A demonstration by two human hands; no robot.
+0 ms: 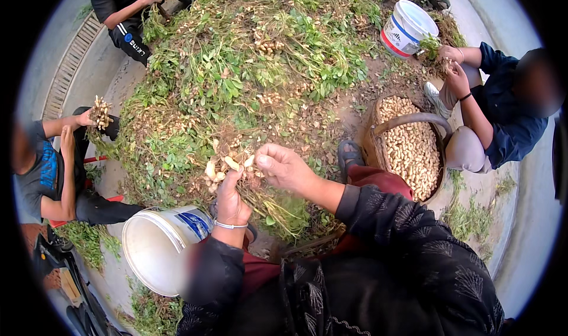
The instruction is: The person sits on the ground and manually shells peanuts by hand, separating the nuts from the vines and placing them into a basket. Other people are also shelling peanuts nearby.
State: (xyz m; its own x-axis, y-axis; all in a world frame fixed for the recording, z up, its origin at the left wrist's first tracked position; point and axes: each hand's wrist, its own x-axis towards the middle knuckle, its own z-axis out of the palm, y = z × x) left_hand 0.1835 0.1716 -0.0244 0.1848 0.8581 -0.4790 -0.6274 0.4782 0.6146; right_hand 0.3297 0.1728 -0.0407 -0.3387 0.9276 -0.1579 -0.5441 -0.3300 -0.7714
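Observation:
My left hand (231, 198), with a bracelet at the wrist, grips a pulled-up peanut plant. Its pods and roots (216, 172) show above the thumb, and its green stems (284, 214) hang down to the right. My right hand (280, 165) is just right of the pods, its thumb and fingertips closed on a pale peanut pod (249, 160). Beyond both hands spreads a large heap of peanut plants (230, 70) with pods among the leaves. On the right, a wicker basket (376, 147) with an arched handle is full of picked peanuts (410, 145).
A white plastic bucket (148, 247) lies tilted at lower left, its mouth towards me. Another white bucket (406, 27) stands at upper right. Co-workers sit around the heap at left, upper left, top right and right; several hold peanut plants. Loose greenery (470, 211) lies right of the basket.

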